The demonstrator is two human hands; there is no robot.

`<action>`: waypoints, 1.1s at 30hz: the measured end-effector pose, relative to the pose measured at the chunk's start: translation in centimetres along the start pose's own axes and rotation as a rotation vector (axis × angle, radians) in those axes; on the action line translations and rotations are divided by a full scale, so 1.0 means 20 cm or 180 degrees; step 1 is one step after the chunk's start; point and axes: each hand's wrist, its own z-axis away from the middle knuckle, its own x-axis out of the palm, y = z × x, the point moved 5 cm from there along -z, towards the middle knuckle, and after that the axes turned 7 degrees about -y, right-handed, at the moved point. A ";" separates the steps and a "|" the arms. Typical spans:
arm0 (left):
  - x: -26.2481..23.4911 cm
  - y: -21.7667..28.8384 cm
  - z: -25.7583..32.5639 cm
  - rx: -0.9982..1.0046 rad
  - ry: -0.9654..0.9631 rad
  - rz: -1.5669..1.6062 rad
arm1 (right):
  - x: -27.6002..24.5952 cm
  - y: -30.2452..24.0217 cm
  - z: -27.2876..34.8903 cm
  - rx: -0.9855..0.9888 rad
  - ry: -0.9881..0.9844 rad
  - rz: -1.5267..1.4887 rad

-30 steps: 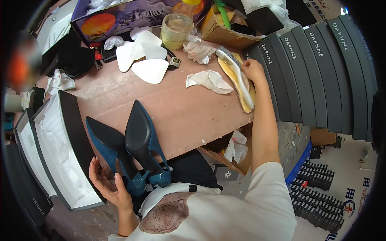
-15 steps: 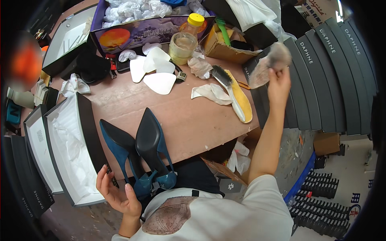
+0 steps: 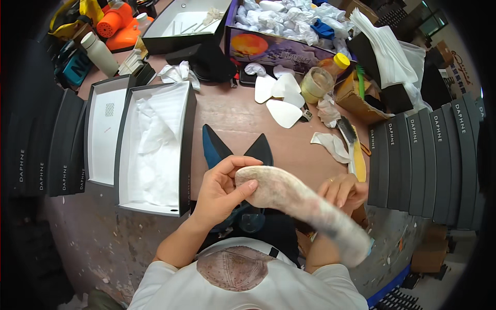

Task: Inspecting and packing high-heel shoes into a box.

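My left hand (image 3: 222, 192) pinches the near end of a long, pale, speckled insole-like pad (image 3: 289, 199), thumb on top. The pad runs down to the right and its lower end is blurred. My right hand (image 3: 345, 190), with a ring on it, holds the pad's middle from behind. Under the hands two pointed high-heel shoes lie on the brown table (image 3: 232, 121), toes pointing away: a blue one (image 3: 213, 147) on the left and a black one (image 3: 261, 150) on the right. Their heels are hidden by my hands.
An open shoe box with white paper (image 3: 155, 144) and its lid (image 3: 103, 134) lie to the left. Dark boxes are stacked at the right (image 3: 429, 160) and left (image 3: 41, 150). Behind are white cut-out pieces (image 3: 281, 98), a glue jar (image 3: 316, 85), a yellow-handled brush (image 3: 354, 150) and a purple box of paper wads (image 3: 279, 46).
My right hand brought the pale pad down from up high at the right to in front of me. My left hand left the shoes' heels and gripped the pad's end.
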 end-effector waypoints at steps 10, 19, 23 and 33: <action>0.05 0.06 -0.07 0.0645 -0.0116 -0.2182 | 0.22 0.34 -0.23 0.2198 0.1355 0.0673; -0.20 0.03 0.15 0.1061 0.0955 -0.1984 | 0.10 0.27 -0.28 0.1677 0.1575 0.0581; -0.25 -0.01 0.25 0.1056 0.1307 -0.2239 | -0.06 -0.02 -0.42 0.0792 0.2097 0.2237; -0.26 -0.03 0.24 0.1040 0.1225 -0.2736 | -0.63 -0.60 -0.76 -0.0330 0.2134 0.7883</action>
